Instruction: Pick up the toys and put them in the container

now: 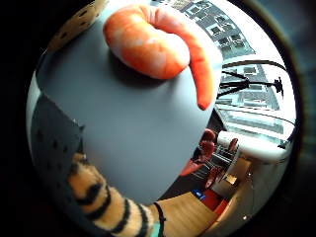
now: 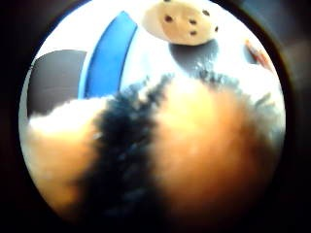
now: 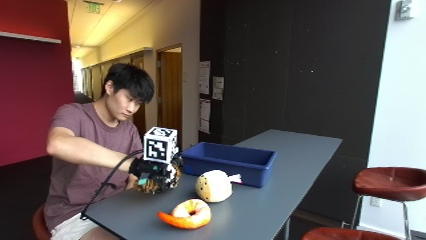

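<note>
In the outside view my gloved right hand (image 3: pixel 148 170) grips an orange-and-black striped plush toy (image 3: pixel 158 184) at the near left part of the grey table (image 3: pixel 266 210). That striped plush (image 2: pixel 160 160) fills the thumb side palm view and also shows in the little finger side view as the striped plush (image 1: pixel 106 202). The blue container (image 3: pixel 229 161) stands just beyond the hand; its blue wall (image 2: pixel 109 56) is close. A cream spotted plush (image 3: pixel 214 186) sits in front of the container. An orange shrimp plush (image 3: pixel 186 214) lies near the table's front edge.
The table's far half runs along a dark wall. Two red stools (image 3: pixel 389 182) stand off the table's right side. The shrimp plush (image 1: pixel 153 44) lies on bare grey tabletop (image 1: pixel 143 128), with the table's edge close beside it.
</note>
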Demonstrator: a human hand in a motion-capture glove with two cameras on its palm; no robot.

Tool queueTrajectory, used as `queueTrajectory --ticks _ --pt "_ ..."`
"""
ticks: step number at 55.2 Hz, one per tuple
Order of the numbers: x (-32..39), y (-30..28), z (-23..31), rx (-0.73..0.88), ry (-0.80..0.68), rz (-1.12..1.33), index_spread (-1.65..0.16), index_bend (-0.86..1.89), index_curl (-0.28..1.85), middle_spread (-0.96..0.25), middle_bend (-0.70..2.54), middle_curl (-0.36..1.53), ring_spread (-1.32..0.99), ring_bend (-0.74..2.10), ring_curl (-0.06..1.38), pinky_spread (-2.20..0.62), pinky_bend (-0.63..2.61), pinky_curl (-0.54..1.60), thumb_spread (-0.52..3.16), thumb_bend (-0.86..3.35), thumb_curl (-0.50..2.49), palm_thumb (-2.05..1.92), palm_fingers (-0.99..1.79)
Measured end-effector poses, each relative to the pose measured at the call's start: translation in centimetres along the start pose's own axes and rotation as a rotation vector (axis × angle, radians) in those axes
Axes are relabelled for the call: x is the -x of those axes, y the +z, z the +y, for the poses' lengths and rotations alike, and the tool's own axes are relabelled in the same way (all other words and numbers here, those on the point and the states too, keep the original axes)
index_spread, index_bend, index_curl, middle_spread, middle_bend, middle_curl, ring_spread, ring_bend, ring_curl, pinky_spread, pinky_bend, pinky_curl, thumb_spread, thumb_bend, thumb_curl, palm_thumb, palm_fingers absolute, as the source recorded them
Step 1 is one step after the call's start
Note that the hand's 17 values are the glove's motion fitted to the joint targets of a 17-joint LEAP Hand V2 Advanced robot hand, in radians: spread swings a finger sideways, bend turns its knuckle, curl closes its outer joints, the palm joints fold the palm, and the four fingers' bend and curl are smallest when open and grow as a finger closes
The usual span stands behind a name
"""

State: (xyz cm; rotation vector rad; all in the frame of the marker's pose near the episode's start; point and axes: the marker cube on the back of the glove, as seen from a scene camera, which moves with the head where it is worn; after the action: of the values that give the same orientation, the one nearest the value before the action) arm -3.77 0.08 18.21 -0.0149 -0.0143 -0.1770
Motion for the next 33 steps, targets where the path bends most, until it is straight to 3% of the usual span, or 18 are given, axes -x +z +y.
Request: queueTrajectory --ticks 17,23,33 --pt "8.6 -12.3 3.1 -0.24 -0.091 0.022 -0.21 0.92 0.79 -0.21 1.24 0.77 -0.31 1.44 0.64 -0.38 0.96 0.52 0.75 -0.02 0.69 0.35 1.19" --pt "12.2 -16.3 2.6 -0.303 -0.211 0.054 -0.21 0.92 0.83 -0.2 1.25 0.77 -0.3 1.46 0.63 -0.38 0.97 0.52 0.74 -0.02 0.71 0.35 1.18" --pt "20.0 -19.7 -2.1 -0.368 -0.077 -0.004 -0.2 0.91 0.88 -0.18 1.27 0.77 -0.29 1.48 0.62 -0.38 0.98 0.53 0.73 -0.02 0.75 0.34 1.17"
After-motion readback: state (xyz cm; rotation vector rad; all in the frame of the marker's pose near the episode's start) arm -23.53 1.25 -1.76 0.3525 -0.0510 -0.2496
